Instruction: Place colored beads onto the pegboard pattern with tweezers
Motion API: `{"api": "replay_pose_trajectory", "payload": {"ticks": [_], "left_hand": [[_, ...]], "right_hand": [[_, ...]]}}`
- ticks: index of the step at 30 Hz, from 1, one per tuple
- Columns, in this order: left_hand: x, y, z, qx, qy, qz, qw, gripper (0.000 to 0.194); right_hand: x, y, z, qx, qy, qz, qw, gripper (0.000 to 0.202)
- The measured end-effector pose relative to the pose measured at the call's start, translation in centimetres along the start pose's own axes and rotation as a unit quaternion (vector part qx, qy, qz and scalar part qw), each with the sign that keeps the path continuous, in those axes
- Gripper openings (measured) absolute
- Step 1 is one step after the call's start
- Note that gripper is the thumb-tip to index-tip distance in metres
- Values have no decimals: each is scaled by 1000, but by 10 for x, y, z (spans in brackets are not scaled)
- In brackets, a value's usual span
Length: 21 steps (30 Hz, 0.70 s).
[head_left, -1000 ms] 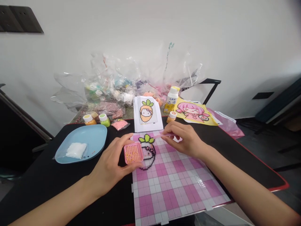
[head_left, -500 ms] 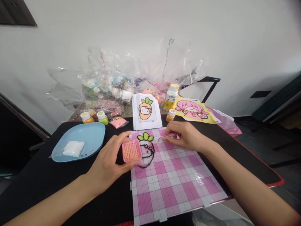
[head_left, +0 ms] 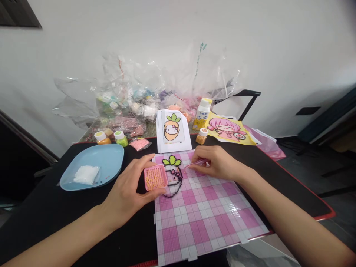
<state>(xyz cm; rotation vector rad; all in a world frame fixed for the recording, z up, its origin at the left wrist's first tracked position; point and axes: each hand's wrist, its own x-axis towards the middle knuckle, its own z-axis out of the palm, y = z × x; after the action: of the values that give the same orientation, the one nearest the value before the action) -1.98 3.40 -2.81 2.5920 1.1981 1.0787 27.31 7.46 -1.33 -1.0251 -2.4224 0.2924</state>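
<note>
Between thumb and fingers, my left hand [head_left: 129,185] holds a small pink tray [head_left: 155,178] with rows of yellow-orange beads. It is over the left edge of a pegboard [head_left: 205,207] with a pink and white check. My right hand [head_left: 215,161] grips pink tweezers [head_left: 194,163], their tips low over the board just right of the bead picture. That bead picture [head_left: 175,191] has green leaves on top and a black outline; the tray and my left hand hide part of it. Whether the tips hold a bead is too small to tell.
A printed carrot-cat pattern [head_left: 171,129] stands behind the board. To the left is a blue plate [head_left: 111,155] with a white packet [head_left: 86,175]. Bead jars [head_left: 121,138], a white bottle [head_left: 203,113], a yellow picture sheet [head_left: 230,129] and plastic bags [head_left: 133,89] line the back.
My right hand and the tweezers have moved slightly left, bringing the tips closer to the bead picture's right side. My left hand and the tray stay nearly still.
</note>
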Motion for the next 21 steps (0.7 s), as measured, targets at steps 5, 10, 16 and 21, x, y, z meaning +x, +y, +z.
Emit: {"api": "replay_pose_trajectory", "payload": {"ticks": [5,10,16,21], "left_hand": [[0,0,0,2,-1,1,1000,72],[1,0,1,-2,-2,-1,1000,72],[0,0,0,-3,-9,-9,1000,73],[-1,-1,0,-1,-7,-8,1000,73]], "right_hand": [[-1,1,-1,-1,-2,-2,1000,24],[0,0,0,3,6,-2,1000,24],[0,0,0,2,2,-1,1000,23],[0,2,0,-2,2,-6,1000,25]]}}
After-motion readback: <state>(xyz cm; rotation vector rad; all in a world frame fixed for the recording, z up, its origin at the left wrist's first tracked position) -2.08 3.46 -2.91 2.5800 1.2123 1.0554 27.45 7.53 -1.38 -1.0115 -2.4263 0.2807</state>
